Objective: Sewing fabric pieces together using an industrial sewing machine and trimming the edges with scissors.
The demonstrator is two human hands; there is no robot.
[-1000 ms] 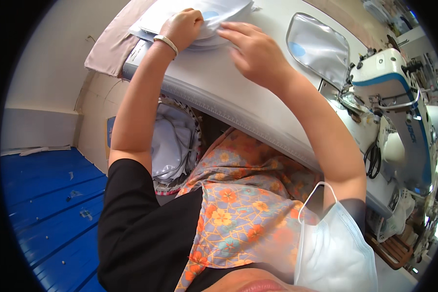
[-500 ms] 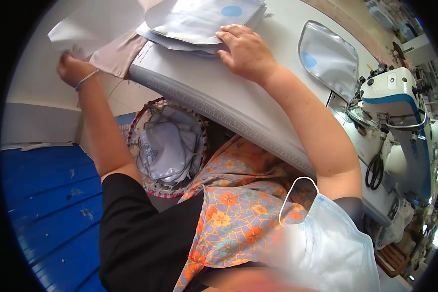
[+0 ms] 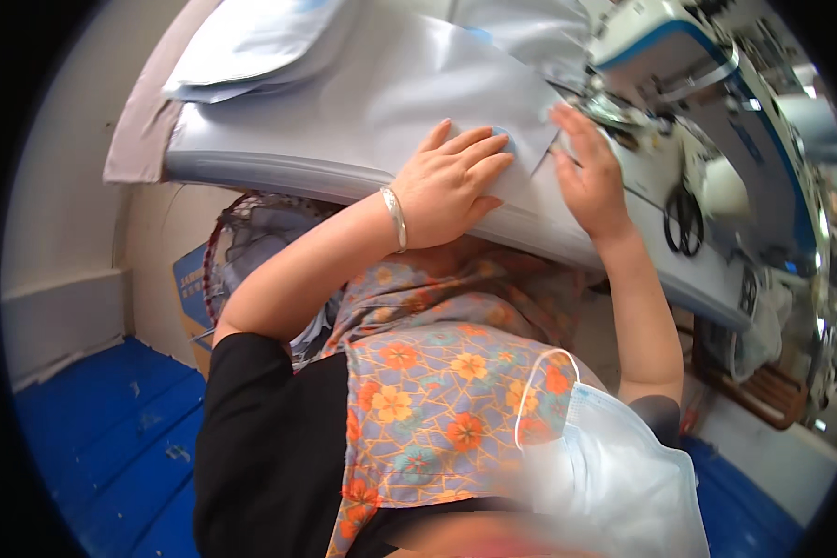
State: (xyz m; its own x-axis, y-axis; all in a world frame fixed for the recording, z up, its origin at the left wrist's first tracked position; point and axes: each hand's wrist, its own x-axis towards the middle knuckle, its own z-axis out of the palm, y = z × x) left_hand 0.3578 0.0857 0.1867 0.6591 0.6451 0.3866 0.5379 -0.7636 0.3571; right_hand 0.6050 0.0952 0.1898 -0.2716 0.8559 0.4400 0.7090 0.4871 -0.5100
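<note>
A silvery-white flexible sheet [image 3: 395, 88] lies across the table, its right edge close to the sewing machine [image 3: 656, 42]. My left hand [image 3: 451, 186] rests palm down on it, fingers spread, next to a small blue patch [image 3: 502, 139]. At the sheet's right edge is my right hand [image 3: 591, 177], fingers stretched out and somewhat blurred; whether it touches the sheet I cannot tell. A stack of similar pieces [image 3: 256, 46] sits at the table's far left. Another silvery piece [image 3: 530, 33] lies farther back, beside the machine.
Black-handled scissors [image 3: 684, 220] lie on the table right of my right hand. Below the table's front edge [image 3: 279, 172], a round basket [image 3: 216, 265] holds more silvery pieces, partly hidden by my left arm. Blue flooring [image 3: 112, 437] shows at lower left.
My left hand has come from the far left onto the table, and a sheet now lies beneath it. My right hand has left the stack and moved right, towards the sewing machine.
</note>
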